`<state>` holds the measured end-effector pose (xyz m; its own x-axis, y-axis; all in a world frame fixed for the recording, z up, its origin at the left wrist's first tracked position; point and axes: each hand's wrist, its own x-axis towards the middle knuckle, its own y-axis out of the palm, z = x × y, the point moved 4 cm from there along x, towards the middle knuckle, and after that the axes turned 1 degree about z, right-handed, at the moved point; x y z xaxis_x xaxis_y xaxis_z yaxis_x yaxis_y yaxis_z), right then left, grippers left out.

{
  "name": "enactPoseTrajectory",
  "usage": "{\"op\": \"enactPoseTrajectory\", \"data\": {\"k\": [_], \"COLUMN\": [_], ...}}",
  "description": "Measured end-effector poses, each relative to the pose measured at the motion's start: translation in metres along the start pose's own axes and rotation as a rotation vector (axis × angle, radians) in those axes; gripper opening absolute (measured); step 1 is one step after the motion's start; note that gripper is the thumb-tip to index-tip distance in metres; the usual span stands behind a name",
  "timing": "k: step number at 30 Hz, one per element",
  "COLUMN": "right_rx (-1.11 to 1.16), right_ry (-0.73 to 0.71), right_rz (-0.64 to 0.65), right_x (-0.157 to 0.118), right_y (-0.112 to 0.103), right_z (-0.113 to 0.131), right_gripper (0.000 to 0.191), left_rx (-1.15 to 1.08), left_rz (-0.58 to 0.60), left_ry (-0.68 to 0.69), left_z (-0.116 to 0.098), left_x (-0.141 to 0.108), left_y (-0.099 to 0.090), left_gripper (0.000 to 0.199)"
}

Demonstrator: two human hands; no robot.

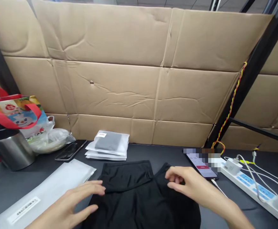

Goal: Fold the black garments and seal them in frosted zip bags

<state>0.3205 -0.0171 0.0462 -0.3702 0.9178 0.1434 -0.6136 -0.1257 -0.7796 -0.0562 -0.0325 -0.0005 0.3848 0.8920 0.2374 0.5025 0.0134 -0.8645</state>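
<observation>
Black shorts (139, 198); left grip (74, 203) open; right grip (189, 184) curled, hold unclear; frosted bag (43, 190) beside

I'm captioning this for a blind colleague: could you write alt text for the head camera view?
A left hand and a right hand reach over a black garment on a dark table. A frosted plastic bag lies to the left; behind are stacked plastic packets and a smartphone, before a cardboard wall.

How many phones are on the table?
2. One phone lies dark beside the stacked packets; the other phone, lit, lies past the right hand, near the power strip. Others may be hidden.
</observation>
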Motion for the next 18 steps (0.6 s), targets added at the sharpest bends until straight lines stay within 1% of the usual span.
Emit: {"op": "enactPoseTrajectory", "data": {"k": [2, 3, 4, 5, 7, 9, 10, 12, 14, 16, 18], "right_rx": [-0.073, -0.117, -0.150, -0.165, -0.140, -0.087, -0.067, -0.055, -0.053, -0.065, -0.093], "right_ry": [-0.070, -0.100, -0.121, -0.138, -0.154, -0.151, -0.143, -0.116, -0.085, -0.061, -0.047], "right_rz": [-0.050, -0.050, -0.048, -0.048, -0.060, -0.094, -0.114, -0.155, -0.181, -0.202, -0.236], "right_x": [0.018, 0.024, 0.030, 0.034, 0.042, 0.053, 0.061, 0.078, 0.093, 0.099, 0.091], "right_y": [0.023, 0.033, 0.041, 0.046, 0.047, 0.040, 0.036, 0.029, 0.029, 0.035, 0.042], "right_z": [0.006, 0.009, 0.011, 0.013, 0.015, 0.014, 0.012, 0.008, 0.002, -0.001, 0.000], "right_gripper": [0.027, 0.033, 0.034, 0.030, 0.019, 0.018, 0.018, 0.019, 0.019, 0.018, 0.022], "left_rx": [0.059, 0.072, 0.072, 0.061, 0.024, -0.010, -0.011, 0.027, 0.084, 0.131, 0.164], "left_rz": [0.034, 0.014, -0.002, -0.011, 0.005, 0.019, 0.006, -0.061, -0.122, -0.158, -0.203], "left_ry": [0.074, 0.097, 0.113, 0.118, 0.092, 0.032, -0.001, -0.051, -0.078, -0.089, -0.088], "left_z": [0.004, 0.006, 0.007, 0.008, 0.008, 0.006, 0.005, 0.005, 0.008, 0.012, 0.012], "left_x": [0.018, 0.024, 0.029, 0.033, 0.042, 0.055, 0.063, 0.081, 0.095, 0.102, 0.098], "left_y": [0.003, 0.005, 0.007, 0.009, 0.010, 0.004, -0.002, -0.014, -0.020, -0.017, -0.010], "left_gripper": [0.042, 0.044, 0.044, 0.040, 0.028, 0.023, 0.023, 0.023, 0.024, 0.028, 0.036]}}
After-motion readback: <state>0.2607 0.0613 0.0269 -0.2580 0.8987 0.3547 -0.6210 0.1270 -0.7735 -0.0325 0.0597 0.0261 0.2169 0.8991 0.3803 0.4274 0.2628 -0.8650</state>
